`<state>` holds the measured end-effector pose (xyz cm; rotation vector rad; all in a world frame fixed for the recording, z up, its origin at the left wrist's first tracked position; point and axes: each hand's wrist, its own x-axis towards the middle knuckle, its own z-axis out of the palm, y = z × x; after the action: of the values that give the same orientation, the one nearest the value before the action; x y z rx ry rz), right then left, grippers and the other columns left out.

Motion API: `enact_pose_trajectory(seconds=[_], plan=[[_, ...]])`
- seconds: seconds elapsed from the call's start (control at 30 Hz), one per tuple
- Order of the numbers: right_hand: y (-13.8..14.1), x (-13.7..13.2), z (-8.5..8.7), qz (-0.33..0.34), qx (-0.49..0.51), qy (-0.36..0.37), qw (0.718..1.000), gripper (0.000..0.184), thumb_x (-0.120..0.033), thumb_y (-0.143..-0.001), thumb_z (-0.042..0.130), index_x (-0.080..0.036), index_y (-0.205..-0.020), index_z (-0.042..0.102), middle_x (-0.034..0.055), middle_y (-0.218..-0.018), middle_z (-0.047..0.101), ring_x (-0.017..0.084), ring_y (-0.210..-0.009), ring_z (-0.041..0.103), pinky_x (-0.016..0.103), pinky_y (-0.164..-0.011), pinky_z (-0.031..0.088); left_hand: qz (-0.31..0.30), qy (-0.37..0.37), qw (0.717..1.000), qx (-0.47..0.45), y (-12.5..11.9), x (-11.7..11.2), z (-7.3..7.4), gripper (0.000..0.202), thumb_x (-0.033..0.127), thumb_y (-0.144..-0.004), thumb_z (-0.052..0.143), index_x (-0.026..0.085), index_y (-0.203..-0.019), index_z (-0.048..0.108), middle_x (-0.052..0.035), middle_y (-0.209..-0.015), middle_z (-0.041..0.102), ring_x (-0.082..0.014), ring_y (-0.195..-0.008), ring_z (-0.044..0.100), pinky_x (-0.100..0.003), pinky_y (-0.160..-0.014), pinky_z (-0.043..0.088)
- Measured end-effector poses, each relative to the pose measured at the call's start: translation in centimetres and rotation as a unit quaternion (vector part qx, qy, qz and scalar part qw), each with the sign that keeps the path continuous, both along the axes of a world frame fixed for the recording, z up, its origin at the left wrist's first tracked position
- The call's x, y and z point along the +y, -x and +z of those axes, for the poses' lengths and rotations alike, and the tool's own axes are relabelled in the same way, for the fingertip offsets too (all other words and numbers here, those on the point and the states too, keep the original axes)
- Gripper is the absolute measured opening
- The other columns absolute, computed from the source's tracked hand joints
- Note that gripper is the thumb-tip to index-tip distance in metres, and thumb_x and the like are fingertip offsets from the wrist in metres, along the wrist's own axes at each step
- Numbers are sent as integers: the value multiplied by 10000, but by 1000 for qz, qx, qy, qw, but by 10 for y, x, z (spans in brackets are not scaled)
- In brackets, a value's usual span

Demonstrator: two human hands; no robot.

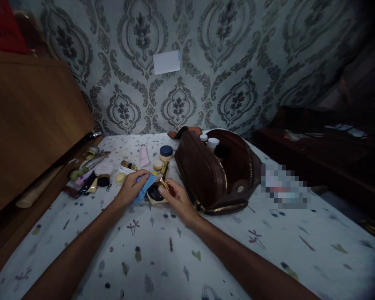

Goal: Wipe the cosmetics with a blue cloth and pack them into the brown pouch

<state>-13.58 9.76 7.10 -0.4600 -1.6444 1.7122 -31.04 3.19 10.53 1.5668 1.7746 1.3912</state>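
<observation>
What looks like a small brush (164,183) sits in the fingers of the right hand (176,196), pinched between thumb and fingertips, its pale end tipped up and over toward the left. The left hand (136,184) is closed around a blue cloth (146,187) that spills out below its fingers. The cloth's edge comes right up beside the brush's pale end; from here I can't tell whether they touch. Just under the brush, between the two hands, lies a dark compact (155,193) on the printed sheet (148,254). Beyond the hands stand a jar (166,152) with a blue lid and, to its left, a pink tube (144,156). A brown bag (201,171) gapes open just to the right of the right hand, white-capped bottles (213,144) showing inside. Farther left, well apart from the left hand, more cosmetics (103,170) lie bunched near the wooden panel (34,125).
</observation>
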Motion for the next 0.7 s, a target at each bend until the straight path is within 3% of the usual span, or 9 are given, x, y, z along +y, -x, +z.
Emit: enact_pose_trajectory(seconds=[0.07,0.17,0.3,0.4,0.47,0.57,0.63,0.7], plan=[[-1,-1,2,-20,-24,-74,997,296,-432,-829,648,-199,-727,497,-51,-686,394,111,-655,391,237,-610,337,2,-1,1000,14,1,-1,2,292,442,-863,547,197,-919,694,-19,-878,700,-201,-838,618,-288,-779,463],[-2,-1,6,-42,-45,-118,991,255,-386,-839,604,-199,-713,485,-48,-683,375,117,-662,379,242,-618,331,47,-3,998,45,9,-1,2,286,404,-862,537,204,-993,693,-15,-896,696,-201,-842,616,-293,-778,463],[-4,-4,9,-44,-62,-129,989,248,-383,-844,588,-204,-714,476,-51,-668,374,117,-645,383,238,-596,318,136,-33,988,59,18,-1,6,243,353,-869,516,200,-956,684,-5,-810,640,-187,-761,576,-285,-694,444],[-5,-7,10,-44,-87,-156,983,246,-361,-843,596,-209,-712,453,-56,-658,386,113,-626,387,233,-582,310,147,-83,983,77,10,-4,15,220,359,-906,514,198,-899,665,-12,-835,617,-187,-793,578,-294,-721,451],[-5,-9,9,-47,-90,-184,978,223,-324,-836,593,-210,-710,447,-51,-670,409,116,-636,404,233,-591,322,133,-120,975,132,-4,-8,21,219,355,-933,516,195,-868,651,-24,-859,597,-190,-838,579,-306,-765,457],[-4,-9,5,-56,-81,-221,970,180,-295,-836,583,-205,-728,471,-39,-699,442,124,-661,426,240,-612,340,41,-154,954,254,-26,-15,25,221,319,-970,496,184,-884,648,-56,-934,591,-200,-918,580,-323,-826,465],[-3,-9,4,-64,-84,-232,967,158,-301,-849,585,-201,-756,506,-36,-701,455,129,-662,432,246,-617,346,-17,-172,927,333,-33,-17,22,229,284,-991,456,170,-945,650,-83,-991,606,-211,-959,576,-339,-850,469],[-4,-8,4,-70,-83,-232,967,104,-292,-852,594,-197,-825,561,-31,-719,485,133,-663,445,250,-620,359,-30,-185,903,388,-32,-17,17,251,261,-1005,418,161,-997,649,-98,-1000,620,-221,-965,573,-353,-851,474]])
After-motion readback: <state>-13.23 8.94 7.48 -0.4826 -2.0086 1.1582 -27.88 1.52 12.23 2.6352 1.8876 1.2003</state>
